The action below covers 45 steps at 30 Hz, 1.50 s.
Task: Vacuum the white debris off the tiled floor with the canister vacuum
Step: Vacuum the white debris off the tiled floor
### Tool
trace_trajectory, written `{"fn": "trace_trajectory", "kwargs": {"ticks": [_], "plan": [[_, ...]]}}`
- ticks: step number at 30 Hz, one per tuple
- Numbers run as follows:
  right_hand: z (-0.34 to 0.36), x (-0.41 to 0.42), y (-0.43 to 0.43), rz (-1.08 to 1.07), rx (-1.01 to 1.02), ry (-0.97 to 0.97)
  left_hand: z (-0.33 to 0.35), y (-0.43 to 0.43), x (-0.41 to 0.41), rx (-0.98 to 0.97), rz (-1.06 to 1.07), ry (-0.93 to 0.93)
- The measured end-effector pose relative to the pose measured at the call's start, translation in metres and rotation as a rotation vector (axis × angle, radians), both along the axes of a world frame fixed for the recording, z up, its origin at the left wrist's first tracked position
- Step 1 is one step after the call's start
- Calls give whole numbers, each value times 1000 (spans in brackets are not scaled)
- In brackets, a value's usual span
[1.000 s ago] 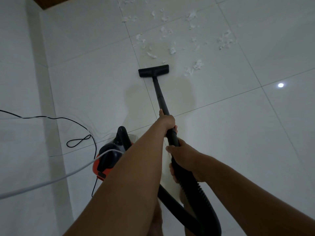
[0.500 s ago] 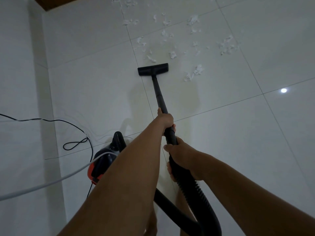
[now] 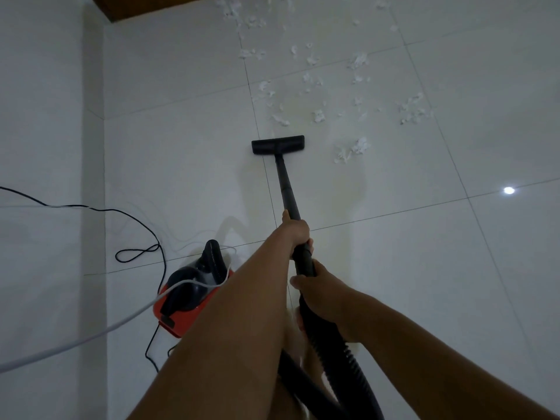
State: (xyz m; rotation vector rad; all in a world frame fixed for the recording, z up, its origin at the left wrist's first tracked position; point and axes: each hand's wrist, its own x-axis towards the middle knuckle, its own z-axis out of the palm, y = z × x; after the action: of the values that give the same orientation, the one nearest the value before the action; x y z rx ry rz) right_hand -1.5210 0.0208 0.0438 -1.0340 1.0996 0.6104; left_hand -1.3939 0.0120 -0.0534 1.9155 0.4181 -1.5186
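Your left hand [image 3: 295,230] and right hand [image 3: 318,287] are both working the black wand [image 3: 286,186] in the head view, and the floor head [image 3: 278,144] is sitting flat on the tiled floor [image 3: 454,268], just short of the white debris [image 3: 315,116]. The scraps are lying scattered beyond the head and off to its right, with the nearest clump [image 3: 353,150] near its right end, so most of the job is looking undone. To do this stroke well, you should be pushing the head forward slowly, holding it flat to the tile, and steering right to take that near clump before going into the thicker scatter; light flakes are likely to skitter away from a fast push. The ribbed hose [image 3: 342,353] is looping down between your arms toward the red canister [image 3: 188,301] standing at your left, with a black cord [image 3: 136,253] and a white cable [image 3: 91,331] trailing by it, so be minding slack and snags. Your left hand is wrapping its fingers round the wand higher up, clenched on it; your right hand is grasping the lower end, where the hose is joining.
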Motion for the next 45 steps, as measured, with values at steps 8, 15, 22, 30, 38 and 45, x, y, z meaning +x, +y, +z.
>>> {"fn": "trace_trajectory", "kwargs": {"ticks": [8, 15, 22, 30, 38, 45], "plan": [[-16, 30, -24, -1, -65, -55, -13, -26, 31, -42, 6, 12], [-3, 81, -57, 92, -117, -17, -11, -53, 82, -30, 15, -5], [-1, 101, -71, 106, -134, -15, -8, -65, 100, -8, 36, 6], [-10, 91, -77, 47, -77, -37, -9, -71, 91, -2, 71, -9], [-6, 43, -73, 20, 10, -20, 1, -63, 40, -8, 85, -24], [-7, 7, -53, 70, -44, 8, -10, -42, 4, 21, 66, -11]]}}
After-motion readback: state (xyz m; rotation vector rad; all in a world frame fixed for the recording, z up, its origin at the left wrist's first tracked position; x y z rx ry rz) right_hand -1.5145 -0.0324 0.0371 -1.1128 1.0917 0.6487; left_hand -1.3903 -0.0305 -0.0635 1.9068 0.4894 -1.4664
